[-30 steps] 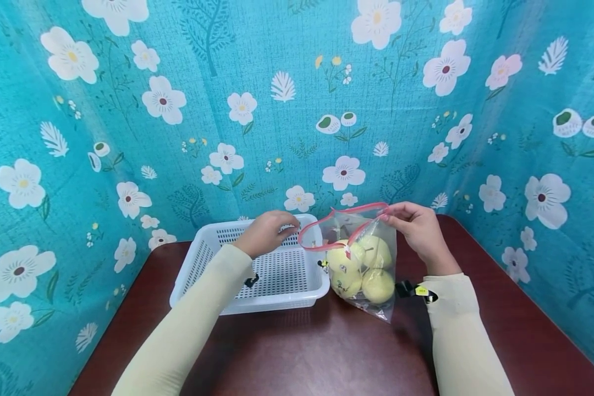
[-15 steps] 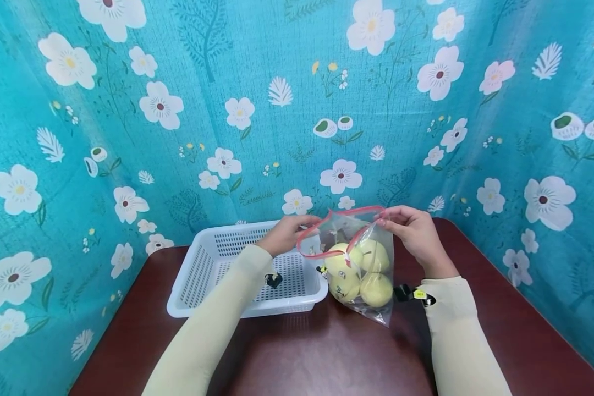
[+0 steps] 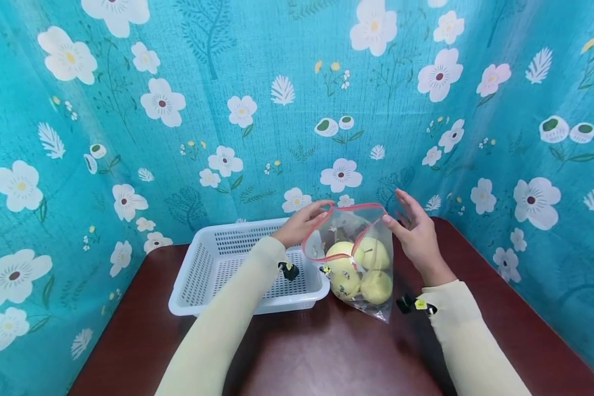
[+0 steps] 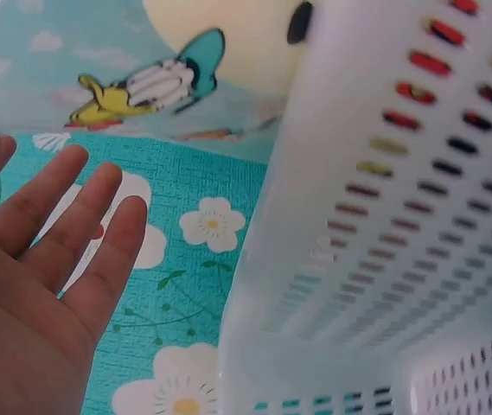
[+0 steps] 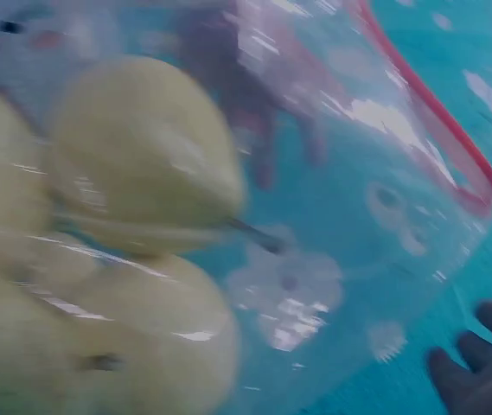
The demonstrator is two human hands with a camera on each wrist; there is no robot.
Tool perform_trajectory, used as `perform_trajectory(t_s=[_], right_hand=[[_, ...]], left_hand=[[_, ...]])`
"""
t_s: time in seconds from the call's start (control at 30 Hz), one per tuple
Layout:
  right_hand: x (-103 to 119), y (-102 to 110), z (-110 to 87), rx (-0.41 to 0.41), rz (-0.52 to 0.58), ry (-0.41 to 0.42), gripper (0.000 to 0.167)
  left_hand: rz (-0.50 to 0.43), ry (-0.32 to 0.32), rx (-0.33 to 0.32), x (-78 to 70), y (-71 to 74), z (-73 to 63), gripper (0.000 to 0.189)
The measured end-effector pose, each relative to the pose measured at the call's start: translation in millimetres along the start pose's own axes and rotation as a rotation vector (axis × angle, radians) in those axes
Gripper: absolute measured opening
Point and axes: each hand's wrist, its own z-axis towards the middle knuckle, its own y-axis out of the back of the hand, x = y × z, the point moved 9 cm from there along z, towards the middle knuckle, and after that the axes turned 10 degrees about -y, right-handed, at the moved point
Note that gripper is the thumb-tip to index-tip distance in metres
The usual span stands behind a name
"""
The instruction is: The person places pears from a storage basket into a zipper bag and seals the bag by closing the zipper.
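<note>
A clear zip bag (image 3: 383, 250) with a red-edged mouth stands on the table, holding several yellow-green pears (image 3: 376, 286). Cartoon prints show on its plastic in the left wrist view. My left hand (image 3: 301, 223) pinches the left side of the mouth between thumb and forefinger; its other fingers (image 4: 99, 207) are spread loosely beside the bag. At the right corner of the mouth, my right hand (image 3: 417, 236) has its fingers raised and apart, its thumb tip right at the red edge. Through the plastic, the right wrist view shows the pears (image 5: 146, 151) blurred, stems visible.
Left of the bag is a white slotted plastic basket (image 3: 195, 291), its right rim close against the bag. Both stand on a dark red-brown table (image 3: 297, 352). A blue flowered cloth (image 3: 277, 137) hangs behind and along both sides.
My left hand has moved right from over the basket to the bag's mouth and taken its left edge. The right hand has loosened its pinch and spread its fingers. The bag stays in place.
</note>
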Motion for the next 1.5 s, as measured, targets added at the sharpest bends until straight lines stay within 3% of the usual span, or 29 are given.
perform_trajectory(t_s=[0.13,0.3,0.43,0.57,0.77,0.9,1.13,1.3,1.5], right_hand=[[2,-8,-15.7,-0.056,-0.016,0.104,0.065],[5,-24,-38.3,-0.091,-0.122,0.297,0.061],[9,-40,-54.8,-0.129,-0.248,0.451,0.076],[8,-56,-69.5,-0.149,-0.348,0.558,0.089],[-6,-74,-79.4,-0.100,-0.469,0.546,0.097],[-8,-83,-80.1,-0.077,-0.533,0.537,0.090],[3,-88,-83.8,-0.082,-0.457,0.638,0.060],[12,-90,-87.9,-0.066,-0.393,0.695,0.054],[21,-85,-89.8,-0.086,-0.311,0.726,0.051]], left_hand=[[-0.082,0.004,-0.019,4.0,-1.6,2.7,0.041],[-0.299,0.018,-0.067,12.5,-4.9,5.3,0.045],[-0.387,0.028,-0.088,15.3,-8.0,6.9,0.044],[-0.409,0.042,-0.083,14.6,-13.6,7.5,0.039],[-0.358,0.052,-0.080,17.4,-18.6,9.6,0.038],[-0.355,0.056,-0.095,18.6,-17.4,9.9,0.037],[-0.335,0.055,-0.168,22.1,-8.7,9.0,0.040],[-0.369,0.017,-0.198,20.3,-2.8,6.8,0.038],[-0.336,0.073,-0.231,25.7,1.8,2.4,0.041]])
